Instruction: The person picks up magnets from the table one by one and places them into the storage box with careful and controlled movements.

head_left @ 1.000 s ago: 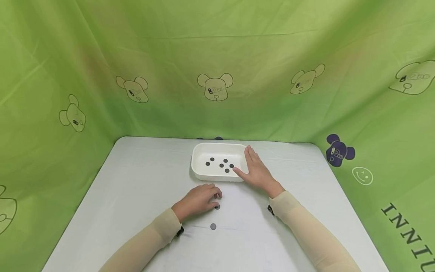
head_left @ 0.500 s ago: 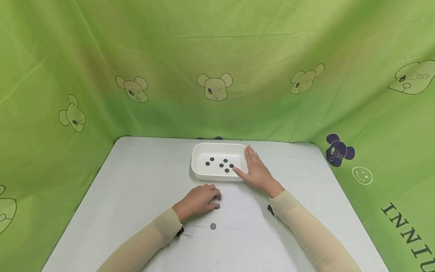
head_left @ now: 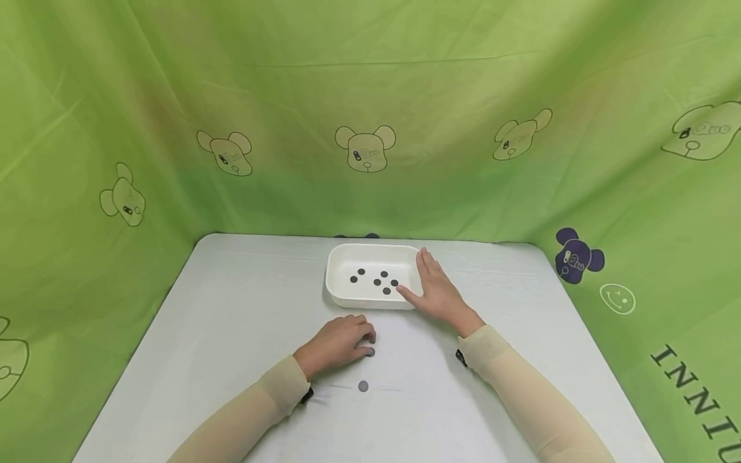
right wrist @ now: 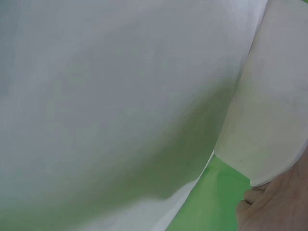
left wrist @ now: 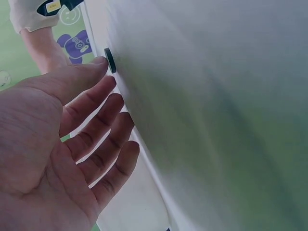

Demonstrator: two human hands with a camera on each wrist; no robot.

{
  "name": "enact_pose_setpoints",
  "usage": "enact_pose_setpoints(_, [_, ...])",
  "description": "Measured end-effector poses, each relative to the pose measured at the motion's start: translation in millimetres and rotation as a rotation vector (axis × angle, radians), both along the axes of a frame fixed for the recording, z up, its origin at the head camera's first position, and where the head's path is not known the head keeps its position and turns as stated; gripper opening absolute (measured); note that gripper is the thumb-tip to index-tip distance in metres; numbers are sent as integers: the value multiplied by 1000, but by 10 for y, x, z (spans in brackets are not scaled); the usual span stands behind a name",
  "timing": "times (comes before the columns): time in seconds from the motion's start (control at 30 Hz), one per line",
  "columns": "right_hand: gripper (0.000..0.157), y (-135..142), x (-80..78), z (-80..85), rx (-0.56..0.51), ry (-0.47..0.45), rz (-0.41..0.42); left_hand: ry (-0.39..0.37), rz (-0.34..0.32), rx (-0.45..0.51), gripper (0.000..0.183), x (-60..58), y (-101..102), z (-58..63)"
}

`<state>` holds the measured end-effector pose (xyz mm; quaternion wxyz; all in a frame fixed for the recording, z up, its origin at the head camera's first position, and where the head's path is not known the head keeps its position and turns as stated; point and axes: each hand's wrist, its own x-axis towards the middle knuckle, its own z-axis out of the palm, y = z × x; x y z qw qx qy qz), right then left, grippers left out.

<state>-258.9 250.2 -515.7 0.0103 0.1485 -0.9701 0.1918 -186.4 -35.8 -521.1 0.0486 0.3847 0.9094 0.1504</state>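
My left hand [head_left: 336,344] is low over the white table, fingers loosely bent and apart. Its thumb tip touches a flat, round dark disc [head_left: 372,352] lying on the cloth; in the left wrist view, the same disc [left wrist: 110,60] shows edge-on by the thumb, with the index fingertip just beside it. Another grey disc [head_left: 363,386] lies nearer the body. My right hand [head_left: 438,292] rests against the right end of a white rectangular tray [head_left: 361,303], fingers straight along the outside and thumb over the near rim. Several dark discs [head_left: 377,282] lie spread inside the tray.
The table [head_left: 243,308] is covered in white cloth. Green curtains [head_left: 370,77] with bear prints hang behind it and on both sides. The tray's wall [right wrist: 264,96] fills the right side of the right wrist view.
Almost nothing moves. My left fingers draw back very slightly to the left, while the thumb stays at the disc. The right hand and the tray hold still.
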Motion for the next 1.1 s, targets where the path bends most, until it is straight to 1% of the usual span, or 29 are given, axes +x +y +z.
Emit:
enact_pose_setpoints(0.27, [109, 0, -10, -2, 0, 7, 6, -5, 0, -23, 17, 22, -13, 2])
enact_pose_setpoints(0.6, [110, 7, -11, -8, -7, -12, 4, 74, -28, -45, 13, 62, -16, 6])
enact_pose_setpoints(1.1, [110, 3, -5, 3, -13, -14, 4, 91, -36, -45, 13, 55, -9, -39])
